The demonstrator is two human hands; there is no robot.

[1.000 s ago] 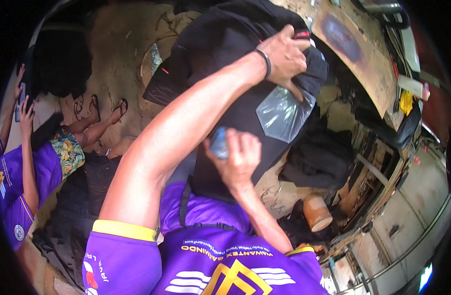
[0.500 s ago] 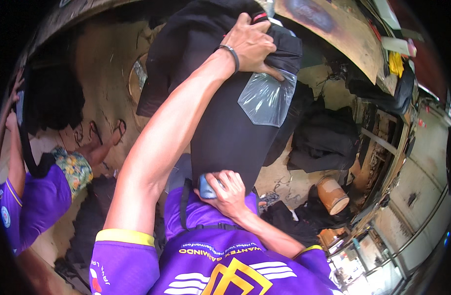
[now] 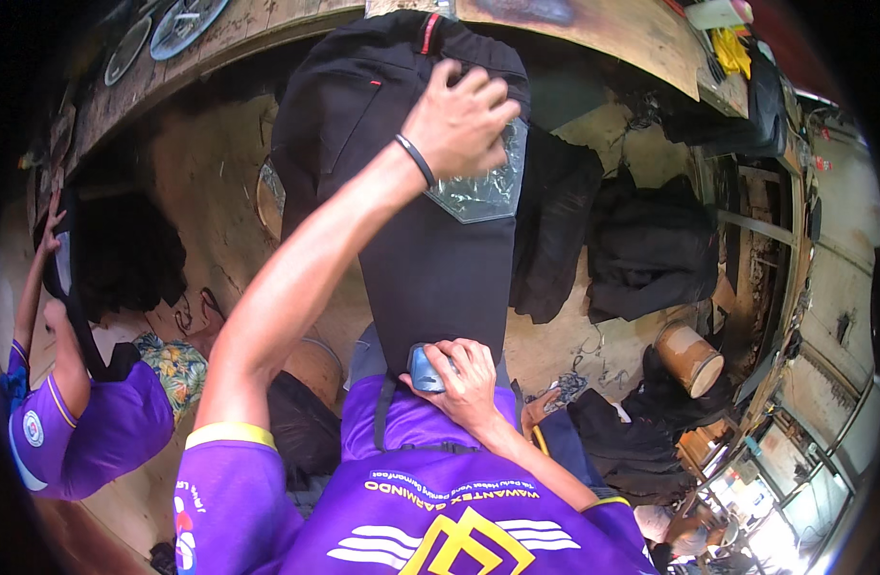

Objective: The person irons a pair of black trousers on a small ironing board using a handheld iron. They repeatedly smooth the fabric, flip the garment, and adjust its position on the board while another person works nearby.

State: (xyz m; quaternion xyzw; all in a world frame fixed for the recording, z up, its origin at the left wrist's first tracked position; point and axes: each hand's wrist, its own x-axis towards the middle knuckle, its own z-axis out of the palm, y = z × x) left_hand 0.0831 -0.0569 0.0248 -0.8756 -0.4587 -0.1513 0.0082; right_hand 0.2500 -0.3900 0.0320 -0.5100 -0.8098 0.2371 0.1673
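because the black trousers (image 3: 435, 268) lie lengthwise from near the wooden table (image 3: 632, 38) toward the person (image 3: 315, 498), both hands probably reach them easily. the left hand (image 3: 459, 120), loosely curled, is over a clear plastic pocket-shaped piece (image 3: 476, 198); blurred, so i cannot tell whether it grips anything. the right hand (image 3: 467, 379) has its fingers closed round a blue block (image 3: 427, 369) at the near end, perhaps steadying the trousers.

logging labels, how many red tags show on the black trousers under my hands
2: larger red tag at the top of the trousers, smaller red tag at the pocket corner. The left hand may hide others.
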